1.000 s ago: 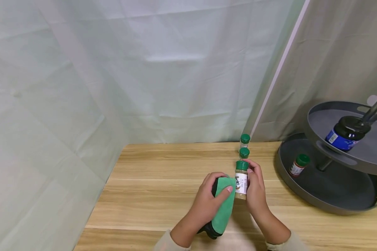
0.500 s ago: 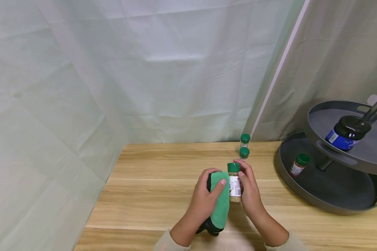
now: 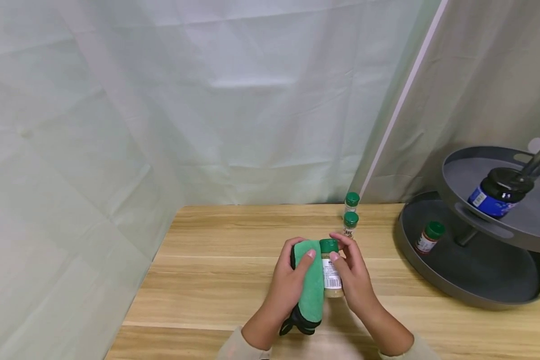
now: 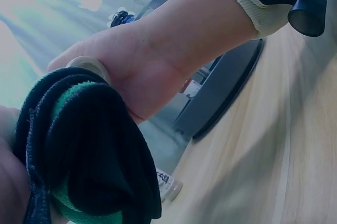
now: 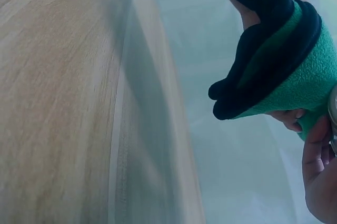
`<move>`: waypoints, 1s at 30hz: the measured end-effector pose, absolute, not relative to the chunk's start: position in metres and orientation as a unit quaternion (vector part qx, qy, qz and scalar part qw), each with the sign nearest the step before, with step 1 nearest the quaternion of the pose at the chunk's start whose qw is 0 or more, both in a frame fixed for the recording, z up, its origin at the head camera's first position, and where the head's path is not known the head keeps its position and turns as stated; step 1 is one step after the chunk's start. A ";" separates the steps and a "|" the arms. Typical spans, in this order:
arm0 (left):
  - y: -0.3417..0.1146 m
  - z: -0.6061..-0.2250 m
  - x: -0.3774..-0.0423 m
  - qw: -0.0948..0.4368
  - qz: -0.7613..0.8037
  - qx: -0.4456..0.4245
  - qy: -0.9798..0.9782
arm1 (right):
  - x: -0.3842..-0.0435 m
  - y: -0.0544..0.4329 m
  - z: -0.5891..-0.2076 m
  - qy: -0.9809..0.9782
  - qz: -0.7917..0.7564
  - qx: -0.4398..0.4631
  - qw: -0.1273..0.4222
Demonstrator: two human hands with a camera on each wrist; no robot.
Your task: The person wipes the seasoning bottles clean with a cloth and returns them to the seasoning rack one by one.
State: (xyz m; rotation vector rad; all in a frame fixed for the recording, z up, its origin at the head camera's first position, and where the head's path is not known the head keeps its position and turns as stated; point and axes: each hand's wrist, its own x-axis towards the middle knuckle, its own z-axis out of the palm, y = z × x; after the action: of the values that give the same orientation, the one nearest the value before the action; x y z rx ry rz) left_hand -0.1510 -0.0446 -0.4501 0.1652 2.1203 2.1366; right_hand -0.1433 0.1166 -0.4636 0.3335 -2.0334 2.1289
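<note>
I'm gripping the cloth [image 3: 312, 287] with the left hand [image 3: 286, 282], grasping the jar [image 3: 329, 267] with the right hand [image 3: 355, 280] against the cloth's right edge; the jar's label [image 3: 330, 276] is showing a barcode [image 3: 333, 283] and illegibly small print.

Pale hanging sheet [image 3: 252, 100], greyer sheet [image 3: 486, 75] at right, light strip [image 3: 417, 66] between, wood-grain table [image 3: 207, 280]

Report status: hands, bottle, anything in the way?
Left hand gripping green cloth. Right hand holding green-capped bottle, cloth against its side. No obstruction seen.

Green cloth [image 3: 313, 287] and bottle [image 3: 331, 272] farther left than before, bottle's barcode side now foremost
</note>
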 end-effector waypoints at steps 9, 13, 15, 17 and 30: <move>-0.042 -0.451 -0.148 0.082 0.674 0.101 0.727 | -0.147 0.120 -0.461 -0.681 0.719 0.061 0.121; -0.040 -0.453 -0.146 0.085 0.652 0.132 0.742 | -0.149 0.124 -0.459 -0.672 0.728 0.033 0.129; -0.039 -0.453 -0.145 0.086 0.639 0.141 0.752 | -0.150 0.126 -0.458 -0.665 0.735 0.021 0.131; -0.039 -0.453 -0.144 0.086 0.629 0.144 0.759 | -0.151 0.127 -0.458 -0.660 0.741 0.014 0.126; -0.039 -0.451 -0.146 0.059 0.663 0.100 0.739 | -0.146 0.123 -0.459 -0.648 0.755 0.057 0.077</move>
State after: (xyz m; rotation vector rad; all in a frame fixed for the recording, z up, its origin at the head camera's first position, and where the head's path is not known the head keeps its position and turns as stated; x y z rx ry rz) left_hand -0.1456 -0.0386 -0.4513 0.3028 2.2389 2.0095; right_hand -0.1464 0.1227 -0.4585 0.1718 -1.9427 2.2640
